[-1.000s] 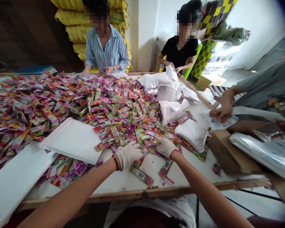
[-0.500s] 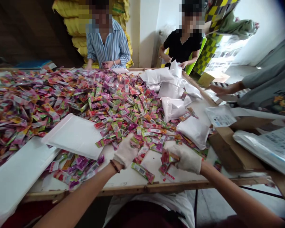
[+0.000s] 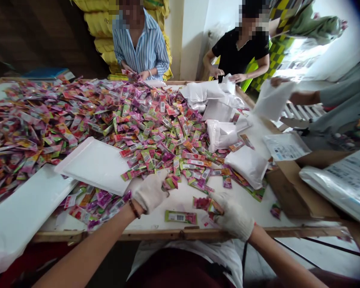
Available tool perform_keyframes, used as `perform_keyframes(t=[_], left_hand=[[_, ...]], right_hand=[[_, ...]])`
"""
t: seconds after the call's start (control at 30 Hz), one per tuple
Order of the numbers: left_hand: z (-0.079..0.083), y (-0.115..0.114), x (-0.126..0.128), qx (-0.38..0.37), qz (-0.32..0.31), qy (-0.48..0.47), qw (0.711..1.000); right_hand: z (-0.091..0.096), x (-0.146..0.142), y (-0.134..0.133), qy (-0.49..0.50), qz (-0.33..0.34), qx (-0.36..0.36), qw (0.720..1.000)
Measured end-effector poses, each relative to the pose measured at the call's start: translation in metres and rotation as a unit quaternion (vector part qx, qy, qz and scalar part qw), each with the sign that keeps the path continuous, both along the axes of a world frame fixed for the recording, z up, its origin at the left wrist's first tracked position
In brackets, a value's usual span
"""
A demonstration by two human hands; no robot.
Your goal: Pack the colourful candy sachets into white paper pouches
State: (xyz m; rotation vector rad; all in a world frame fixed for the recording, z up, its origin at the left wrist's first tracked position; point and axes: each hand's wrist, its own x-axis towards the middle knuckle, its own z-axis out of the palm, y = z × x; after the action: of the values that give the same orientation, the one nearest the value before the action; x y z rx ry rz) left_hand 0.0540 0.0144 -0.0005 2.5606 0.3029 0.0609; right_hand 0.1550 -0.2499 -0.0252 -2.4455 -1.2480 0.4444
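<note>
I'm clamping a bunch of sachets (image 3: 204,203) in my right hand (image 3: 234,216), near the front edge of the worktop (image 3: 156,224). My left hand (image 3: 150,192) is resting curled on the sachet pile (image 3: 156,132), grip unclear. Slick packets could be sliding loose and dropping over that edge.

The left hand (image 3: 150,191), in a white glove, lies at the near fringe of the heap of coloured sachets (image 3: 78,112), its fingertips touching a pink sachet (image 3: 170,182). The right hand (image 3: 232,216), also gloved, grips a small bunch of sachets (image 3: 204,203) just above the table's front edge (image 3: 174,234). Between the hands a single green sachet (image 3: 180,217) lies flat near that edge. A flat white bag (image 3: 94,164) rests beside the left hand, partly on the heap. Filled white pouches (image 3: 247,165) sit toward the right edge. A person in a striped shirt (image 3: 144,48) and a person in a black top (image 3: 240,50) stand at the far edge.
</note>
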Motion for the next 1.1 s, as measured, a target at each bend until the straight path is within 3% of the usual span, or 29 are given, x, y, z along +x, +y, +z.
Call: perform_keyframes(t=[0.1, 0.2, 0.33, 0.4, 0.5, 0.63, 0.7, 0.83, 0.97, 1.03, 1.1], left_hand=[[-0.001, 0.014, -0.009, 0.113, -0.021, 0.059, 0.992], [-0.026, 0.012, -0.015, 0.150, -0.052, 0.057, 0.986], [-0.060, 0.003, -0.023, 0.183, -0.043, 0.066, 0.980], [-0.063, -0.001, -0.028, 0.191, -0.021, 0.067, 0.979], [-0.055, -0.005, -0.036, 0.205, -0.006, 0.054, 0.977], [-0.050, -0.008, -0.044, 0.226, -0.045, 0.001, 0.973], [-0.057, -0.010, -0.046, 0.219, -0.067, -0.014, 0.973], [-0.075, -0.014, -0.045, 0.222, -0.056, -0.036, 0.973], [-0.086, -0.016, -0.052, 0.207, -0.015, -0.056, 0.976], [-0.088, -0.018, -0.058, 0.166, 0.026, -0.067, 0.983], [-0.085, -0.021, -0.062, 0.084, 0.088, -0.067, 0.990]], right_hand=[[0.003, -0.024, 0.029, 0.037, 0.069, 0.010, 0.997], [0.000, -0.040, 0.064, 0.025, 0.147, -0.067, 0.987], [-0.011, -0.045, 0.086, -0.054, 0.172, -0.133, 0.975], [-0.016, -0.045, 0.082, -0.077, 0.182, -0.122, 0.973], [-0.017, -0.041, 0.063, -0.074, 0.185, -0.100, 0.975], [-0.007, -0.006, 0.032, -0.056, 0.136, -0.055, 0.988], [-0.003, 0.026, 0.024, -0.102, 0.125, -0.028, 0.987], [-0.005, 0.084, 0.028, -0.170, 0.196, -0.024, 0.966], [-0.012, 0.099, 0.030, -0.168, 0.222, -0.027, 0.960], [-0.014, 0.093, 0.023, -0.145, 0.191, -0.002, 0.971], [-0.015, 0.084, 0.015, -0.080, 0.088, 0.043, 0.992]])
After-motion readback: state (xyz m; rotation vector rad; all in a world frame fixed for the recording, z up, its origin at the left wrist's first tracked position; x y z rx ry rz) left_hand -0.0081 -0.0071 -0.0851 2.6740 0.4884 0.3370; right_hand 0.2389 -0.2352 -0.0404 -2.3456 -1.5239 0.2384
